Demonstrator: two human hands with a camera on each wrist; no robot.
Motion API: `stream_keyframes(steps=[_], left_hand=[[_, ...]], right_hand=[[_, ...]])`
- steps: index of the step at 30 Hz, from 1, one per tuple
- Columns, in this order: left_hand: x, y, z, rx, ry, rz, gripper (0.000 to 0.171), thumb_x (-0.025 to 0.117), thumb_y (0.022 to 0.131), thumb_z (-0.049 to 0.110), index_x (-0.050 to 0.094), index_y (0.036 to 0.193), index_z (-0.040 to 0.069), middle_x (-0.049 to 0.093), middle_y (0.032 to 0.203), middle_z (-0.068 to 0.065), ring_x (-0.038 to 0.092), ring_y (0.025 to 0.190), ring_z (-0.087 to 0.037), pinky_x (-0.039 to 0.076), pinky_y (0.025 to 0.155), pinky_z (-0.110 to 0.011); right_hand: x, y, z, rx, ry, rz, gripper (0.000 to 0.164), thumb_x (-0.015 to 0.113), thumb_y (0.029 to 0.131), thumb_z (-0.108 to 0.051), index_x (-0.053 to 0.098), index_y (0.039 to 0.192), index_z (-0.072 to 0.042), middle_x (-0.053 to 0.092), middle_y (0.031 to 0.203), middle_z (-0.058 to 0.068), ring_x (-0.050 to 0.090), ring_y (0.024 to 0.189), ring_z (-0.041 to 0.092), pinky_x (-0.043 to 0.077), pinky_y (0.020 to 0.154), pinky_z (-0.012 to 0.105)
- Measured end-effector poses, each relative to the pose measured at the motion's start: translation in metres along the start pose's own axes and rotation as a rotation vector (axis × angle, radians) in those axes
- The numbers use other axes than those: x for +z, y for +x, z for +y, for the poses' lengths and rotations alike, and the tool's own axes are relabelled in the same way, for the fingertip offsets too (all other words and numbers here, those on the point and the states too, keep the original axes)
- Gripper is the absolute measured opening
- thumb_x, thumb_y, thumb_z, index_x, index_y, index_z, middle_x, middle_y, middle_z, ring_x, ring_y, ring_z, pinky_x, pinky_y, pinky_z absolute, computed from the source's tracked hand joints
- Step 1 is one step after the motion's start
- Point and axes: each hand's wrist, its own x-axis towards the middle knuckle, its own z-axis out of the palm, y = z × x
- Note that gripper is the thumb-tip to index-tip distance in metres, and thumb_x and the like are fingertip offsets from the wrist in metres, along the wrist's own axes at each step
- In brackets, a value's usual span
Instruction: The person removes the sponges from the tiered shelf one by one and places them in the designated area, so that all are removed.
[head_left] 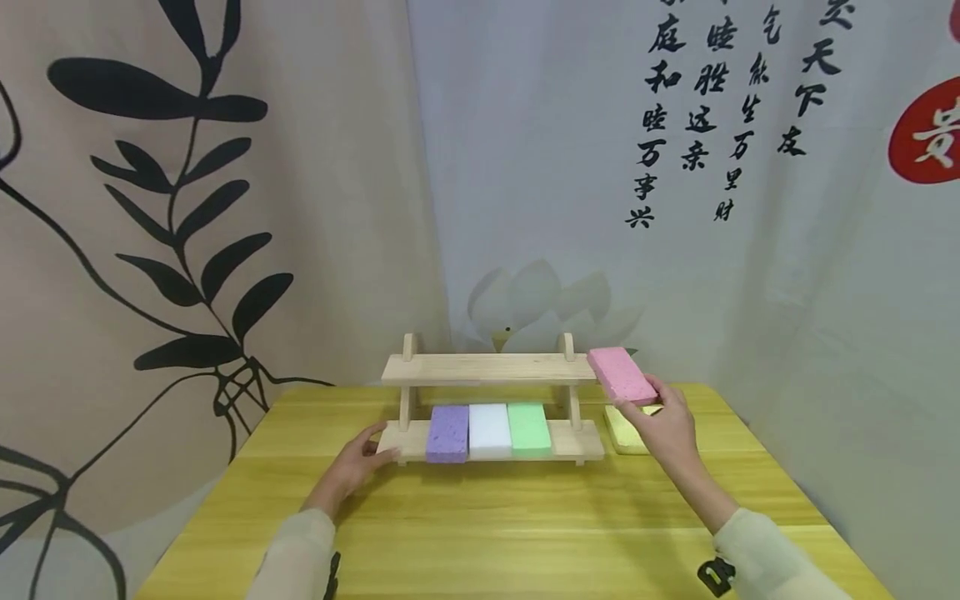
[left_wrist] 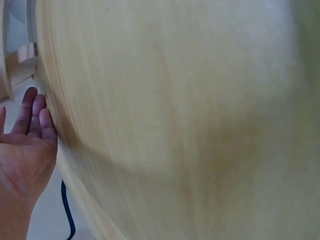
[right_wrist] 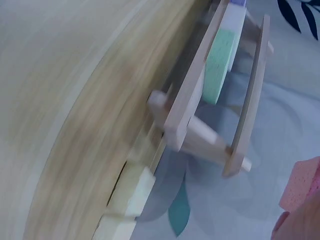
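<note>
A two-tier wooden rack [head_left: 487, 369] stands on the table. On its lower shelf a purple sponge [head_left: 447, 435], a white sponge [head_left: 489, 432] and a green sponge [head_left: 529, 430] stand side by side. Just right of the upper shelf, my right hand [head_left: 670, 423] holds a pink sponge [head_left: 621, 375] in the air between thumb and fingers. In the right wrist view the pink sponge [right_wrist: 300, 185] shows only partly. My left hand [head_left: 354, 467] is at the lower shelf's left end, thumb by the front corner; the left wrist view shows its fingers [left_wrist: 25, 112] nearly straight.
A pale yellow sponge [head_left: 628, 435] lies on the table right of the rack, partly behind my right hand. Wood-grain tabletop [head_left: 487, 525] extends in front of the rack. A printed curtain [head_left: 525, 167] hangs close behind the table.
</note>
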Motion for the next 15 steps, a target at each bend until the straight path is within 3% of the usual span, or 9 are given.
stream_keyframes(steps=[5, 15], left_hand=[[-0.002, -0.003, -0.001, -0.002, -0.008, -0.001, 0.075, 0.071, 0.093, 0.037, 0.034, 0.154, 0.010, 0.058, 0.120, -0.022, 0.057, 0.107, -0.030, 0.046, 0.091, -0.049], [0.000, -0.001, -0.003, -0.017, -0.017, -0.018, 0.079, 0.070, 0.092, 0.042, 0.033, 0.154, 0.012, 0.054, 0.127, -0.024, 0.056, 0.110, -0.033, 0.046, 0.090, -0.050]], right_hand=[[-0.015, 0.005, 0.015, 0.009, -0.033, 0.022, 0.070, 0.074, 0.088, -0.036, 0.048, 0.142, 0.001, 0.050, 0.123, 0.019, 0.049, 0.086, 0.022, 0.043, 0.067, 0.027], [-0.032, 0.014, 0.049, 0.092, -0.017, 0.068, 0.075, 0.072, 0.090, -0.039, 0.044, 0.146, 0.002, 0.049, 0.130, 0.022, 0.046, 0.111, 0.032, 0.038, 0.083, 0.039]])
